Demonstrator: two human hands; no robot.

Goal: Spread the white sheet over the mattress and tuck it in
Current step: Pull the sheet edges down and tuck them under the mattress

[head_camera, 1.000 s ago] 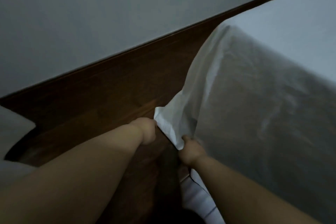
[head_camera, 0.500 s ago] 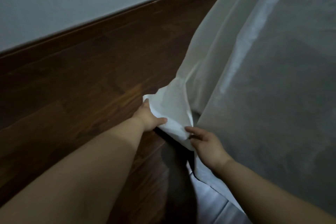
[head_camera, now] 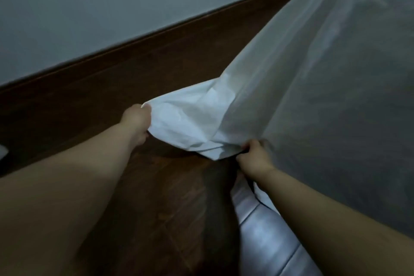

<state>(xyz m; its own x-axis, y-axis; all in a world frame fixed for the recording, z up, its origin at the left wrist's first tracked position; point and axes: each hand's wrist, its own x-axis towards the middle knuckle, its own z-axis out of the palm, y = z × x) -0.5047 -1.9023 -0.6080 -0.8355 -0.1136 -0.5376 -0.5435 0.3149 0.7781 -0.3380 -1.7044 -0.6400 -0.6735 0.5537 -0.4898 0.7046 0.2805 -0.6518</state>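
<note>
My left hand (head_camera: 136,122) gripped the sheet (head_camera: 201,123) corner at nine o'clock, my right hand (head_camera: 255,159) pinched its edge; overpulling risked untucking the draped side.

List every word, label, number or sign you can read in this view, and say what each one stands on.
None: no readable text anywhere in this view.
The white sheet, gripped by the left hand and the right hand, is plain.
The mattress, the wood panel and the wall carry no lettering or label.
</note>
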